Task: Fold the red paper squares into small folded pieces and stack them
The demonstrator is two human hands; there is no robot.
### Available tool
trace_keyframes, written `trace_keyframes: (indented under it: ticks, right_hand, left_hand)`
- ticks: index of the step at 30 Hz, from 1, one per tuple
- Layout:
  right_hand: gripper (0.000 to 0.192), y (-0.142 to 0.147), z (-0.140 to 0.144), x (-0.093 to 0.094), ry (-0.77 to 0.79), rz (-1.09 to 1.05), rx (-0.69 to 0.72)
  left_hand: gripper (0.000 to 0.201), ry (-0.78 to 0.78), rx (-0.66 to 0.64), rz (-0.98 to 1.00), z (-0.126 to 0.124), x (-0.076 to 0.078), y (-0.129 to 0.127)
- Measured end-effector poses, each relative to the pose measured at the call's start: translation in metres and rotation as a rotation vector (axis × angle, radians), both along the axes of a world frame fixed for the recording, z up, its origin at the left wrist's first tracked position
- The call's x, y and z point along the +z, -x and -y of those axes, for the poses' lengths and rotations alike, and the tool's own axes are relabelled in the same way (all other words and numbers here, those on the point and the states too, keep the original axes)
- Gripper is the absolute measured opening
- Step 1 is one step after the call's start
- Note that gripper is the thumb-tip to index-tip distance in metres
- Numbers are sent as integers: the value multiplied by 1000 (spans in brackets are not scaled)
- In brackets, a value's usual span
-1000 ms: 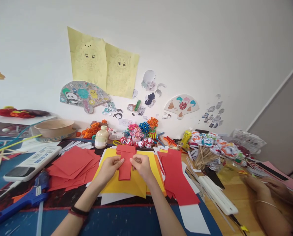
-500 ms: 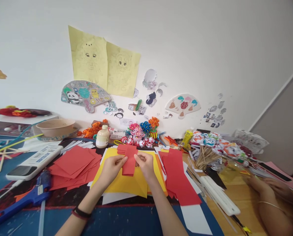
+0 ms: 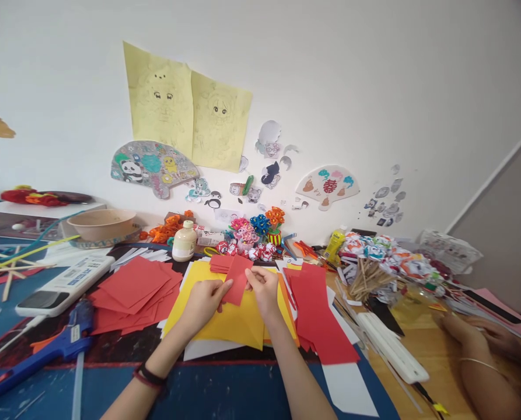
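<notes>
Between my two hands a small red paper piece [image 3: 238, 281] is held tilted above the yellow paper sheets [image 3: 242, 329]. My left hand [image 3: 205, 303] pinches its left edge between thumb and fingers. At the upper right edge, my right hand [image 3: 262, 289] has it pinched too. Just behind lie some red paper strips [image 3: 220, 263], partly covered by the held piece. To the left rests a fanned pile of red paper squares [image 3: 133, 286]. Longer red paper sheets [image 3: 324, 318] lie on the right, over white paper.
A blue glue gun [image 3: 59, 344] and a white power strip [image 3: 67, 284] are on the left. Behind stand a cream bottle [image 3: 184, 241] and small craft flowers [image 3: 260, 224]. At right lies a white bar [image 3: 394, 347], near another person's hands [image 3: 470, 332].
The red paper piece has turned clockwise and tilted, and now looks shorter. My hands have shifted slightly with it, still gripping its edges. The view has moved slightly.
</notes>
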State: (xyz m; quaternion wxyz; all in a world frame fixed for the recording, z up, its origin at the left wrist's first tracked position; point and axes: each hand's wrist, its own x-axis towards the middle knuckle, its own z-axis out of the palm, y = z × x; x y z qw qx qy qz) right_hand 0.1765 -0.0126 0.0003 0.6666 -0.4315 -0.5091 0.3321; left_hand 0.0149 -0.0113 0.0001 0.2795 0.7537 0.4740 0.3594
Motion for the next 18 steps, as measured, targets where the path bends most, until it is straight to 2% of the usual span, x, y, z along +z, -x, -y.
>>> trace_keyframes:
  ticks: [3,10,15,18]
  right_hand:
    - [22,-1,0,0,-3,-4,-22]
    - [22,-4,-2,-3,-15,-19,-102]
    - [23,-3,-3,-5,4,-13,-108]
    - [23,-1,-4,-8,28,23,-47]
  left_hand:
    - [58,51,-1,8,2,2,1]
    - [49,10,-96,56,1,8,4]
    - [49,-54,7,-89,-1,4,8]
    - [40,-197,114,-256,-3,0,9]
